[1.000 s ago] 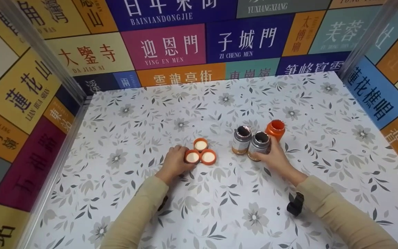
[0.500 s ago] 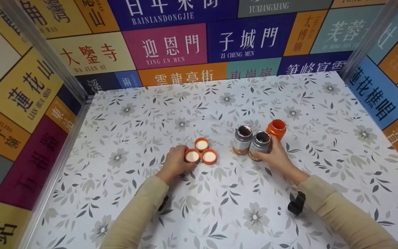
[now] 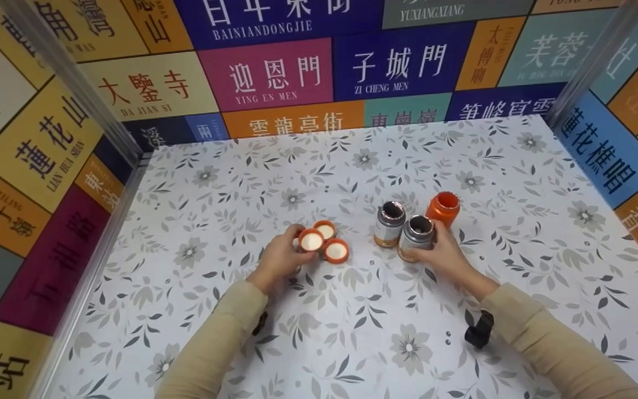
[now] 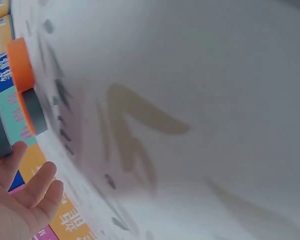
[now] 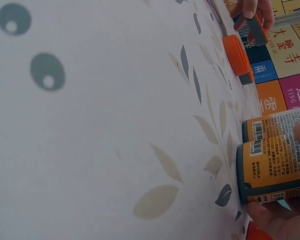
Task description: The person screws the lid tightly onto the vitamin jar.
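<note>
1. Left of centre in the head view, the left hand (image 3: 280,257) pinches a grey cap with an orange rim (image 3: 312,240) between thumb and fingers, its pale inside facing up
2. At the lower left of the left wrist view, the other fingers (image 4: 39,182) of that hand are spread apart
3. Just behind the pinched cap lies a second grey cap (image 3: 324,229), also orange-rimmed; an all-orange cap (image 3: 336,251) sits to its lower right on the counter (image 3: 263,183)
4. Right of centre, the right hand (image 3: 445,252) grips a grey bottle (image 3: 414,239), its fingers curled round the sides; the mouth is uncovered
5. Just to the upper left of that bottle stands another grey bottle (image 3: 389,228), open and upright
6. Behind the right hand, to the upper right, stands an open orange bottle (image 3: 442,210)
7. Along the top of the frame run coloured sign panels (image 3: 266,75), and beige sleeves (image 3: 211,338) reach in from the bottom corners
</note>
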Available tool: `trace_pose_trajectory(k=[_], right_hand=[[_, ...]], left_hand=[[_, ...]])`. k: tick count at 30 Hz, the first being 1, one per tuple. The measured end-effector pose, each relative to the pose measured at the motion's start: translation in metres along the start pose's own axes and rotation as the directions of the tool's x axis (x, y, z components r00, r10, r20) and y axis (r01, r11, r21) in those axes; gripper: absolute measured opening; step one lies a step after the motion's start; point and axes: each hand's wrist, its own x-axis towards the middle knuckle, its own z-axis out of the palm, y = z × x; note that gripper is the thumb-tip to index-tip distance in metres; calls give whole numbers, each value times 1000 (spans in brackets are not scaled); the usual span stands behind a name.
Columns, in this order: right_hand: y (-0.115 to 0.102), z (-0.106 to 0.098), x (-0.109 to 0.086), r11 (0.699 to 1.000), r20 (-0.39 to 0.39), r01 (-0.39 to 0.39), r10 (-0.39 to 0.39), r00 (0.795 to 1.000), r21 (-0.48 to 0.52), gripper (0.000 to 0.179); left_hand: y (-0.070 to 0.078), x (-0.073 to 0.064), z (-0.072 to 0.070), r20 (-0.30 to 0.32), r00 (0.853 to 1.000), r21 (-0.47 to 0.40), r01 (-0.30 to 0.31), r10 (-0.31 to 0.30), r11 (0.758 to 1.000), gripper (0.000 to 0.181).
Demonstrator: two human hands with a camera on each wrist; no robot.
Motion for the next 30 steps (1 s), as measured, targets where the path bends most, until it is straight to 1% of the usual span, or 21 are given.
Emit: trace_pose_trajectory(k=[4,7,12,16,19,25,30], right_hand=[[-1,3,-5,1000,19,2,-2,1000,-21,84],[-2,6,-8,1000,36,14,-13,999,-23,83],[-3,12,-11,998,52,47,-44,998,-47,83],[-6,19,-13,995,57,72,-68,996,-66,84],[-9,24,-15,994,63,94,-90,994,-57,82],[-15,34,-16,990,73,132,-128,989,-54,76],[-19,39,-15,991,101,118,-112,989,-60,78]], left_hand=[[6,0,-2,4,1000,-45,21,-21,999,52],[10,1,-2,-3,1000,-68,15,-15,998,52],[16,0,-3,-6,1000,-63,-21,20,998,53],[21,-1,-3,14,1000,-56,-25,26,998,55],[26,-1,-3,30,999,-55,-36,38,998,56],[36,-1,0,16,993,-50,-112,113,992,54],[42,-1,2,12,987,-53,-162,163,985,53]])
